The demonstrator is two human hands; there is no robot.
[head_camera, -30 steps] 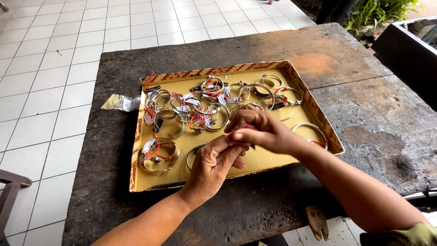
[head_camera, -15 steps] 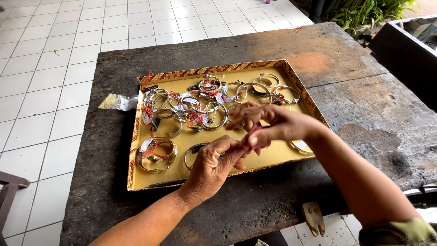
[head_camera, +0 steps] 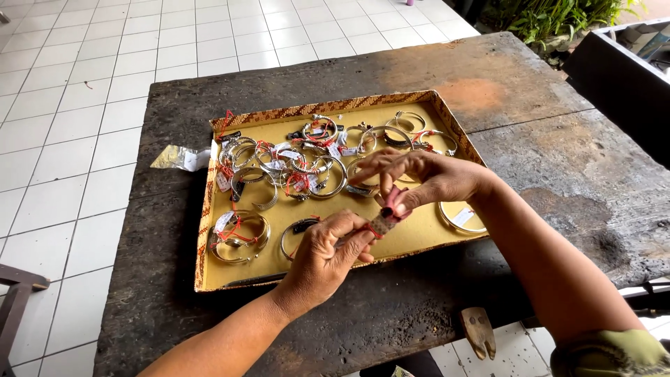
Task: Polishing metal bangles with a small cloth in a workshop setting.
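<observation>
1. The left hand (head_camera: 328, 255) pinches a small tan tag (head_camera: 382, 222) on red string, just above the near edge of the tray (head_camera: 209, 209).
2. The right hand (head_camera: 426, 178) curls its fingertips around the pink end of the same tag.
3. The shallow tray, yellow inside with a woven-pattern rim, holds shiny round metal bracelets (head_camera: 293, 164), many tied with red string.
4. It sits on a rough, dark, stained table (head_camera: 558, 167); a crumpled foil wrapper (head_camera: 180, 158) lies beside it.

We see a dark weathered bench (head_camera: 530, 174), white tiled floor (head_camera: 70, 105) at nine o'clock, green plants (head_camera: 558, 17) at one o'clock, soft daylight.
</observation>
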